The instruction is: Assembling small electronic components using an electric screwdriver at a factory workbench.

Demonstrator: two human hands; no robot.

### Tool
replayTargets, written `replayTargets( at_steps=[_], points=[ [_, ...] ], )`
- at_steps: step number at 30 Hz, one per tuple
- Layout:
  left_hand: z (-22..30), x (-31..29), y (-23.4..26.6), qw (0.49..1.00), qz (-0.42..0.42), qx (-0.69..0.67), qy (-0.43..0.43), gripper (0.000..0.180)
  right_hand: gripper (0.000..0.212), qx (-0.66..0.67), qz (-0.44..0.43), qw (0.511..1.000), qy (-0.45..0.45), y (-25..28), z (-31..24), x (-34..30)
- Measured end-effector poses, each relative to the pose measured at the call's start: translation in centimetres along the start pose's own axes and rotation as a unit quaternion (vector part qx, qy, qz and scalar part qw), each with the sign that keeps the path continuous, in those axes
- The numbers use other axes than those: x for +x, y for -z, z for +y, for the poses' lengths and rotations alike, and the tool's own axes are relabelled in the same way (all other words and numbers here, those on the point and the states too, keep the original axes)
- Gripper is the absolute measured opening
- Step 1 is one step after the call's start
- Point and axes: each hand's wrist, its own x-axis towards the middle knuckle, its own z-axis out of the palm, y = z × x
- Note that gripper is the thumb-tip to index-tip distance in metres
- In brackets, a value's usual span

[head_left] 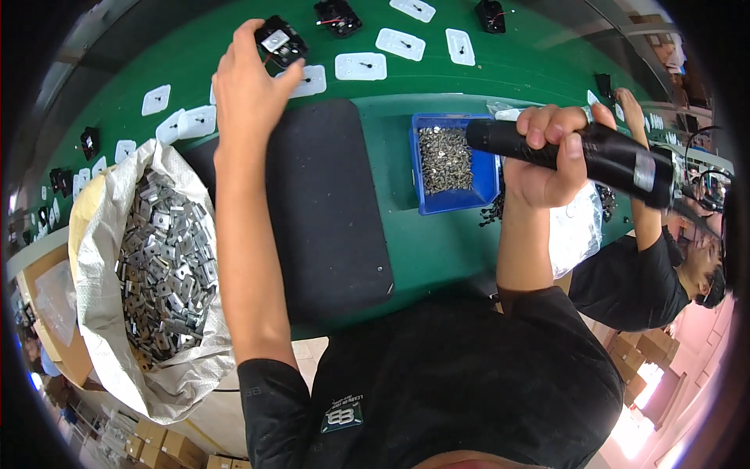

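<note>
Out over the green work surface, my left hand [251, 90] has its fingers and thumb around the edges of a black plastic housing [294, 51] with a small metal plate [275, 41] on it. White plastic trays [311, 81], each with a small dark piece in it, lie close by. My right hand [551, 160] is wrapped round a black electric screwdriver [617, 156], held level with its front end pointing left. That end hangs above a blue bin [457, 202] full of small metal screws [445, 160].
A black mat [332, 211] lies before me. At left stands a white woven sack [117, 336] of metal plates [168, 266]. More black housings [338, 17] and trays [361, 66] are spread at the far side. A co-worker [641, 273] reaches in at right, near a clear plastic bag [574, 234].
</note>
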Motion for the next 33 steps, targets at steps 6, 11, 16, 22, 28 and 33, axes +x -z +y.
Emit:
replayTargets(
  at_steps=[6, 11, 16, 22, 28, 33],
  points=[
    [-2.0, 2.9, -2.1, 0.961, -0.024, 0.272, -0.042, 0.083, 0.051, -0.069, -0.018, 0.997, -0.006, 0.9, 1.3, -0.6],
    [1.7, 5.1, -6.5, 0.96, -0.039, 0.229, -0.157, 0.086, 0.049, -0.1, -0.014, 0.995, 0.022, 1.4, 2.3, -1.0],
    [1.0, 5.0, -7.7, 0.969, -0.081, 0.197, -0.126, 0.072, 0.053, -0.035, 0.019, 0.999, 0.013, 0.7, 0.0, -0.8],
    [5.1, -3.8, 1.5, 0.994, -0.073, -0.024, -0.08, 0.072, 0.057, -0.042, 0.022, 0.999, -0.003, 1.1, -0.4, -1.2],
    [5.5, -13.8, 5.2, 0.984, -0.173, -0.017, 0.039, 0.078, 0.051, -0.023, -0.005, 0.999, -0.04, 3.6, -2.3, -0.6],
    [6.5, -14.4, 9.0, 0.987, -0.144, 0.023, 0.074, 0.081, 0.048, 0.014, -0.026, 0.997, -0.071, 3.8, -1.6, -1.0]
  ],
)
